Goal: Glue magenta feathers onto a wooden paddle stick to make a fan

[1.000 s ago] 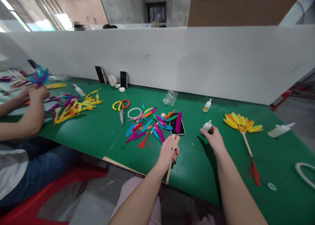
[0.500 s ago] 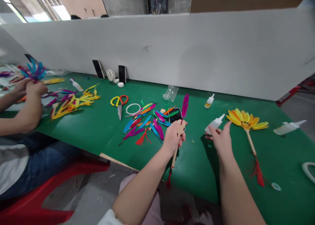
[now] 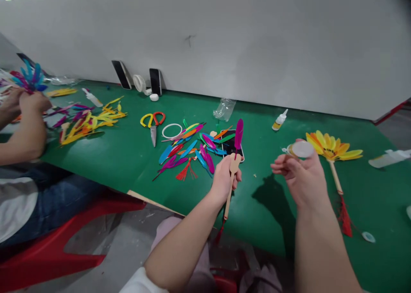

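My left hand (image 3: 222, 178) is closed around a wooden fan handle (image 3: 227, 203), with a red tassel (image 3: 219, 233) hanging from its lower end. One magenta feather (image 3: 239, 134) stands up from the handle's rounded head. To the right, my right hand (image 3: 302, 173) grips a white glue bottle (image 3: 302, 149) above the table, its round base turned toward me; the nozzle is mostly hidden. Left of the handle lies a loose pile of coloured feathers (image 3: 189, 149) with a red tassel. Beyond my right hand rests a yellow feather fan (image 3: 335, 149) with a wooden handle.
Scissors (image 3: 153, 128), a white ring (image 3: 171, 131), a phone (image 3: 233, 144) and a clear plastic bag (image 3: 224, 109) lie on the green table (image 3: 128, 164). More glue bottles stand or lie at right. A co-worker's hands (image 3: 28, 100) hold blue and purple feathers at far left.
My right hand has picked the glue bottle up off the table and turned it over. My left hand still holds the handle. The view has tilted down slightly.
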Tool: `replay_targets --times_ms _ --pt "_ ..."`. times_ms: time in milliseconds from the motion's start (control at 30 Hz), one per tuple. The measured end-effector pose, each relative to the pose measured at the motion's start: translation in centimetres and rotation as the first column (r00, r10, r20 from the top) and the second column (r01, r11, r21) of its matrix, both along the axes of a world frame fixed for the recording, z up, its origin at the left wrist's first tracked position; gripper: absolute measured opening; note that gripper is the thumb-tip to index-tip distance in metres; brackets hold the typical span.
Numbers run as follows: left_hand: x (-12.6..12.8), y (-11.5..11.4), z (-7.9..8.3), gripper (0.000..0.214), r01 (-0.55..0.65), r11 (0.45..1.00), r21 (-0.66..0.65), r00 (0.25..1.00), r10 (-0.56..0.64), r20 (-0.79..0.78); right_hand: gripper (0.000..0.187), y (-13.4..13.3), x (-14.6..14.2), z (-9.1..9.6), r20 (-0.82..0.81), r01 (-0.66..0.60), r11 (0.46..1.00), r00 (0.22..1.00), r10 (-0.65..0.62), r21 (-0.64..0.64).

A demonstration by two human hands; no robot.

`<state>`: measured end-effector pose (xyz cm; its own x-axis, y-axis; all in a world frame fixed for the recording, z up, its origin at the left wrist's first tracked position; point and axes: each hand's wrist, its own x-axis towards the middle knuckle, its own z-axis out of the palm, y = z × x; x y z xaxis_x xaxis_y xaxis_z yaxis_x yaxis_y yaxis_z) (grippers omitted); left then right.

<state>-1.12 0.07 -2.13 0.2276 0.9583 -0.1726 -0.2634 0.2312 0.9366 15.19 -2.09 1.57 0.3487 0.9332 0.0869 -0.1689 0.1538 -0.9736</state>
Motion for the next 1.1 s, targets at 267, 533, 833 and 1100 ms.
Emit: replay_targets --times_ms 267,533,833,1100 --pt "0.3 -0.1 -0.2 0.043 0.016 0.999 -0.029 1.000 -0.015 0.015 0.032 -0.6 -2.0 0.1 0.153 0.175 0.981 0.971 -0.185 0.080" --pt "1.2 -0.7 -0.8 0.042 0.110 0.989 -0.103 0.994 -0.112 -0.012 0.024 -0.8 -4.0 0.5 0.446 0.336 0.932 0.819 -0.361 0.138" --pt "1.7 -1.0 -0.4 0.033 0.100 0.984 -0.146 0.993 -0.107 -0.042 0.024 -0.5 -3.4 -0.7 0.686 0.344 0.898 0.584 -0.433 0.274" --pt "1.7 -1.1 -0.4 0.033 0.099 0.986 -0.136 0.993 -0.107 -0.054 0.025 -0.6 -3.5 -0.5 0.726 0.288 0.893 0.521 -0.449 0.346"
